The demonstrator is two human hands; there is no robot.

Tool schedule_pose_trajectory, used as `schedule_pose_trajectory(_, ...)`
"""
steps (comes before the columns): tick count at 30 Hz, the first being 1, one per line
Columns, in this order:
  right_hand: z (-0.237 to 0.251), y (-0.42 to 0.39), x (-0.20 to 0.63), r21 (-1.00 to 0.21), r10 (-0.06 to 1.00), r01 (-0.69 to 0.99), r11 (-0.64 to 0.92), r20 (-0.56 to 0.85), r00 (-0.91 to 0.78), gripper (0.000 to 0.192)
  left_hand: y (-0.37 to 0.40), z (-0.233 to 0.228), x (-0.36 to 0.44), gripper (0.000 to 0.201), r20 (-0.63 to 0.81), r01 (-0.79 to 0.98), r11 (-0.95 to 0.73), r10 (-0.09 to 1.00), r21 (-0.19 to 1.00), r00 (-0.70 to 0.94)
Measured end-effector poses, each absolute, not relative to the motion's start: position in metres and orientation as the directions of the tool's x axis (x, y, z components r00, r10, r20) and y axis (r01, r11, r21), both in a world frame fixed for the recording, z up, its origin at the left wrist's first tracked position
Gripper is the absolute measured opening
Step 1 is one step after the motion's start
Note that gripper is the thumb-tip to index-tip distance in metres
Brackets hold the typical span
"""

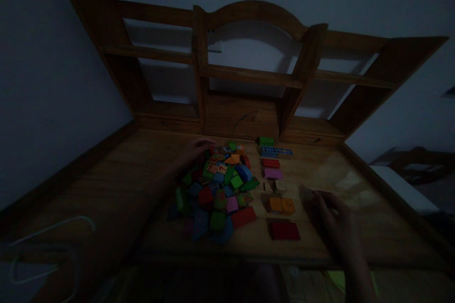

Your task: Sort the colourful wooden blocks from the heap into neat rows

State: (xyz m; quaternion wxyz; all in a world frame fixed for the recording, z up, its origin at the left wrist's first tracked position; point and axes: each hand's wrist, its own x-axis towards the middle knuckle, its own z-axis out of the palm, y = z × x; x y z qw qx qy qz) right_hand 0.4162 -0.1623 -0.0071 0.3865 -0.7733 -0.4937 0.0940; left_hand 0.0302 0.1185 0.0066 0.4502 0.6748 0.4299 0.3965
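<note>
My left hand (195, 149) rests spread on the far edge of the block pile (216, 194), my right hand (332, 215) lies empty right of it; these blocks look light, rigid, best pinched by their flat sides.

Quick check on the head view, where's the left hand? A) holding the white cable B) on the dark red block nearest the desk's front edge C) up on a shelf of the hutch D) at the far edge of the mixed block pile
D. The left hand reaches in over the wooden desk and rests at the far, upper-left edge of the block pile, well away from the dark red block and the white cable.
</note>
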Motion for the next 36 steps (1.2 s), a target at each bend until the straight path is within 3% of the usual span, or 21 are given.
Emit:
schedule_pose_trajectory(7,-0.008,-0.164,0.417,-0.671,0.829,0.707,-0.224,0.250,0.500,0.041,0.113,0.012,0.030,0.035,0.031,0.056,-0.046,0.966,0.997,0.256)
schedule_pose_trajectory(12,-0.002,-0.162,0.410,-0.704,0.786,0.691,-0.164,0.330,0.522,0.040,0.105,0.034,0.030,0.030,0.098,-0.071,-0.081,0.950,0.994,0.297)
schedule_pose_trajectory(15,0.014,-0.160,0.383,-0.705,0.737,0.704,-0.088,0.430,0.522,0.035,0.091,0.048,0.031,0.033,0.105,-0.012,-0.109,0.916,0.994,0.386)
schedule_pose_trajectory(18,0.038,-0.156,0.339,-0.611,0.740,0.784,0.106,0.575,0.348,0.027,0.070,0.060,0.035,0.035,0.076,0.056,-0.124,0.846,0.991,0.528)
schedule_pose_trajectory(20,0.052,-0.149,0.306,-0.563,0.750,0.788,0.250,0.627,0.210,0.034,0.055,0.067,0.040,0.032,0.111,0.082,-0.204,0.778,0.976,0.619)
schedule_pose_trajectory(23,0.067,-0.134,0.264,-0.533,0.795,0.765,0.361,0.605,0.046,0.054,0.034,0.074,0.050,0.030,0.163,0.103,-0.340,0.669,0.935,0.726)
schedule_pose_trajectory(27,0.073,-0.111,0.234,-0.472,0.812,0.781,0.409,0.578,-0.076,0.052,0.021,0.075,0.060,0.027,0.178,0.073,-0.349,0.633,0.934,0.753)
schedule_pose_trajectory(33,0.067,-0.100,0.229,-0.492,0.792,0.780,0.387,0.610,-0.007,0.039,0.028,0.070,0.059,0.028,0.130,0.018,-0.203,0.691,0.979,0.711)
schedule_pose_trajectory(36,0.067,-0.105,0.240,-0.535,0.767,0.746,0.396,0.640,0.052,0.030,0.037,0.067,0.053,0.029,0.149,0.001,-0.206,0.709,0.978,0.690)
